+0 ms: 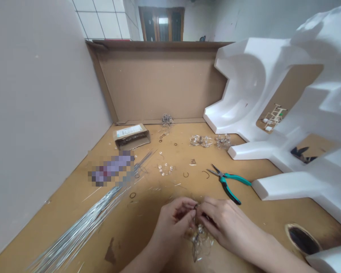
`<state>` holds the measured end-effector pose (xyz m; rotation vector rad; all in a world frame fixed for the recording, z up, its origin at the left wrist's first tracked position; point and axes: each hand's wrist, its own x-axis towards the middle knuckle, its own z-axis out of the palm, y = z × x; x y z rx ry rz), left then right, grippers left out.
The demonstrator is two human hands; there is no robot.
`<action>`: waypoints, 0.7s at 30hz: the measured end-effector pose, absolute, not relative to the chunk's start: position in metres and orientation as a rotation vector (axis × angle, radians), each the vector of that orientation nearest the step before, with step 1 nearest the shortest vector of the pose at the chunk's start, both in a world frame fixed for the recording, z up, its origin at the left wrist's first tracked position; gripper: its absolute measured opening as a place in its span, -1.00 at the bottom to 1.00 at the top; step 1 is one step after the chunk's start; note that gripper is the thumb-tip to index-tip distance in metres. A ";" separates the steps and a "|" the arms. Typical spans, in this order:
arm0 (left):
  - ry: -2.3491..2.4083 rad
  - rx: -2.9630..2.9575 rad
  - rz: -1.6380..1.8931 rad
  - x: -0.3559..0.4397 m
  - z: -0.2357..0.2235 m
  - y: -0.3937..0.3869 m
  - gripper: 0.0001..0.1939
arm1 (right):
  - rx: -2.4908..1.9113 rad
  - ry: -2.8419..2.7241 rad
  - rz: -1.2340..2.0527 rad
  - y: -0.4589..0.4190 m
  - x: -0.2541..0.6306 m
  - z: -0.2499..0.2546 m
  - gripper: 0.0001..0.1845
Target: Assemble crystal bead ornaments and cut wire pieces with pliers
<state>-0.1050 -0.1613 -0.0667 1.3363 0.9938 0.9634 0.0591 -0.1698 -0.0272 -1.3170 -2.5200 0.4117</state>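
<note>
My left hand [174, 220] and my right hand [223, 223] meet near the front of the wooden table [147, 216], fingers pinched together round a small dark wire ring [197, 207]. Below them hangs a tangle of thin wire with clear beads [200, 237], touching both hands. Teal-handled pliers [229, 182] lie on the table just beyond my right hand. Loose small rings [185, 174] and clear beads [166, 168] are scattered farther back.
A bundle of long silver wires [88, 220] runs along the left. A small cardboard box [131, 136] and finished bead-and-wire pieces [206, 141] lie at the back. White foam packaging [287, 113] fills the right side. A round hole [302, 239] sits at the front right.
</note>
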 end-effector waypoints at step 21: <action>1.038 1.862 1.087 -0.110 -0.055 -0.167 -0.92 | -1.346 -2.323 0.919 -0.167 0.072 0.010 -0.88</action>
